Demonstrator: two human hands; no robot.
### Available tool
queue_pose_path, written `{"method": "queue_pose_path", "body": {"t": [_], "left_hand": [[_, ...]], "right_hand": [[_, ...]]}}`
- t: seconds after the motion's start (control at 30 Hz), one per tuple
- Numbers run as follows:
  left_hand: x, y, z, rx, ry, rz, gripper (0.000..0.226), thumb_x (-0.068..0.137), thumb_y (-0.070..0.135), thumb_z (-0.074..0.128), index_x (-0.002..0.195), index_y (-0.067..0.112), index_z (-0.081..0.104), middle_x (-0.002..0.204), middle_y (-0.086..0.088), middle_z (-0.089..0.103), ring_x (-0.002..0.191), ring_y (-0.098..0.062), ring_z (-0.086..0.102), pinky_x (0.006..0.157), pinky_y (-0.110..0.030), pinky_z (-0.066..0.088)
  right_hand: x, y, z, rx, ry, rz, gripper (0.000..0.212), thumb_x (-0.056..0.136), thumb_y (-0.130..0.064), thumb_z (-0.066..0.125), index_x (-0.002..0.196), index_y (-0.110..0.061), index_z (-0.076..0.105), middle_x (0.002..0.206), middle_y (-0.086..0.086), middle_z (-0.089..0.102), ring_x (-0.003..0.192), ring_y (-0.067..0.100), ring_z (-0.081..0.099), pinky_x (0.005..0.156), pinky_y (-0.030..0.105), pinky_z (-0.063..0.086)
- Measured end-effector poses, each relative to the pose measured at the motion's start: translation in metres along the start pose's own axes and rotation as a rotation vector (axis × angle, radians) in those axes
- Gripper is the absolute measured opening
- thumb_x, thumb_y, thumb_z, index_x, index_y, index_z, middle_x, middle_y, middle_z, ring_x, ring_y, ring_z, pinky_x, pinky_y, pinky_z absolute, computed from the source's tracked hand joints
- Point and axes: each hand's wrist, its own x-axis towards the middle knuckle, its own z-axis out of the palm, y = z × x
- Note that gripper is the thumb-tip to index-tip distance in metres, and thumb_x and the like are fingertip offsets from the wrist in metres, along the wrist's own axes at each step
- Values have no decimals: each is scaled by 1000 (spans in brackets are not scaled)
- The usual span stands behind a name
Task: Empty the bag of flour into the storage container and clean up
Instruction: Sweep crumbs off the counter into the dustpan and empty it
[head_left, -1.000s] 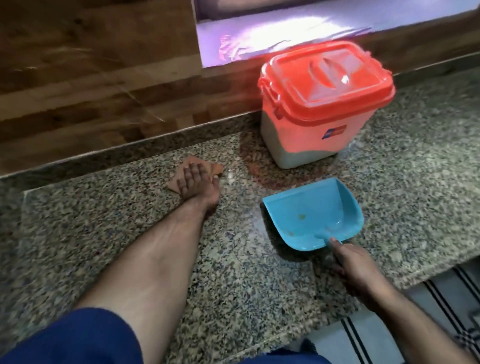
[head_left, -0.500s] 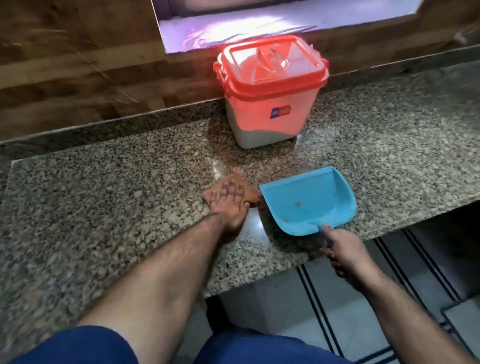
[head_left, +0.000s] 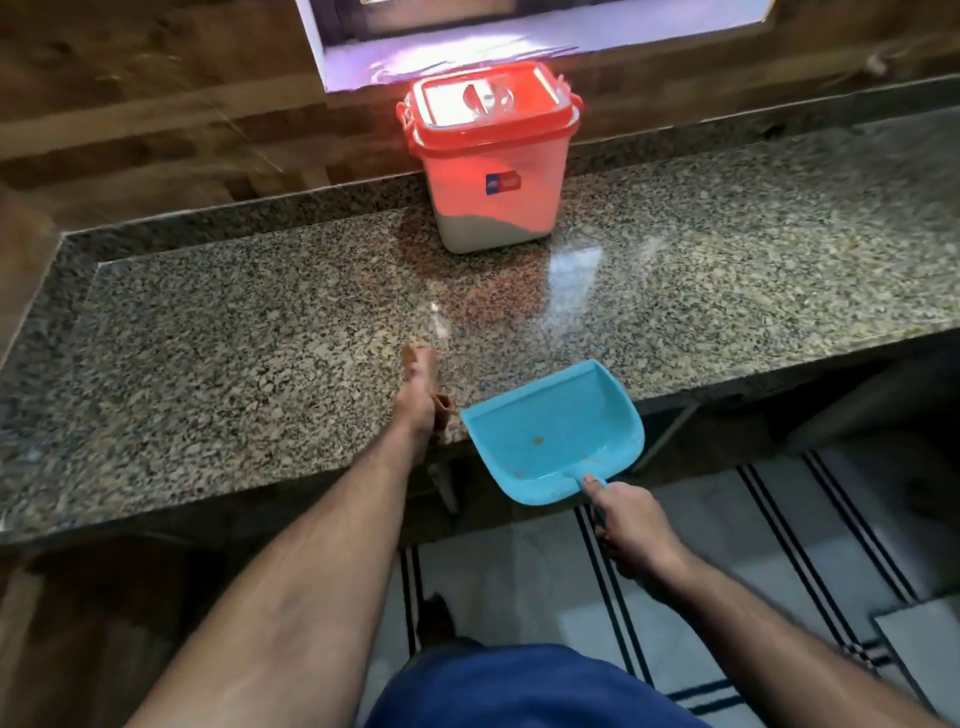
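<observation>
Head view: storage container (head_left: 491, 171), orange lid latched, flour filling its lower part, stands on the tabletop (head_left: 234, 338) at 12 o'clock. Dustpan (head_left: 553, 431), a few crumbs inside, overhangs the front edge at 5 o'clock, handle gripped by the right hand (head_left: 631, 525). Left hand (head_left: 418, 400) presses a brown cloth (head_left: 443, 408) beside it, fingers extended.

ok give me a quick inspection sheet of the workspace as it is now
Surface: speckled granite counter, glossy, no flour seen.
Job's things: storage container at the back by the wall, orange lid on, flour visible low inside; blue dustpan held at the counter's front edge, a few specks in it; brown cloth near that edge.
Clutter: nothing seen.
Hands: left hand presses the cloth; right hand grips the dustpan handle.
Cables: nothing seen.
Surroundings: wood-look wall, striped floor tiles.
</observation>
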Motion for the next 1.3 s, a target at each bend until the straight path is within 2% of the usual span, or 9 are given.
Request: {"method": "queue_pose_path", "body": {"t": [0.07,0.23,0.4,0.5,0.6,0.7,0.9,1.03,1.3], "left_hand": [[-8,-3,-14,-142,18,34,94,89,92,35,158,30,50,150,-15,57,122,-24,64,97,-43,55],[-14,-7,-46,-246,-12,186,78,104,60,49,161,10,32,167,-17,31,157,-38,26,131,-56,18],[-29,-3,-79,-251,259,242,63,102,56,57,149,16,59,149,-8,61,143,-30,55,114,-38,48],[-36,-1,-97,-199,415,258,55,101,58,54,135,18,71,137,-4,72,131,-29,65,115,-48,50],[-42,2,-117,-143,607,244,56,101,65,48,110,19,78,98,6,75,95,-19,69,80,-33,55],[-44,1,-135,31,685,215,67,107,66,32,123,19,76,97,6,72,74,-14,62,60,-28,45],[-35,-5,-152,179,671,139,48,113,50,34,119,20,71,96,-4,70,96,-26,67,88,-32,54],[-27,2,-158,27,749,165,46,115,45,33,81,26,59,82,4,65,78,-14,65,91,-32,57],[1,41,-218,-83,1080,333,50,110,51,35,134,18,65,109,7,72,100,-12,72,81,-20,54]], "right_hand": [[-8,15,6,17,-28,25,43,106,-50,60,83,-14,53,57,3,45,43,18,35,45,25,25],[-30,33,17,45,-85,72,42,106,-51,57,84,-17,49,59,0,42,41,14,28,44,23,20],[-37,54,22,20,-66,100,43,105,-52,57,82,-16,53,64,2,47,42,15,32,43,24,25],[-39,59,28,-5,-63,114,42,106,-50,55,80,-17,53,62,1,48,41,14,32,42,23,25],[-46,65,38,-19,-98,181,41,107,-50,54,80,-19,55,59,1,49,38,13,32,41,23,26],[-49,65,49,-45,-124,183,39,108,-48,54,83,-19,57,61,1,50,37,12,33,40,23,26],[-24,50,63,67,-93,212,41,108,-49,55,80,-20,54,54,-2,40,38,13,30,41,23,24],[-12,53,75,81,-80,242,42,108,-50,55,78,-20,54,54,-2,39,38,14,30,42,23,24],[4,41,91,36,-37,236,44,108,-49,55,77,-18,53,56,-1,41,41,14,32,42,23,25]]}}
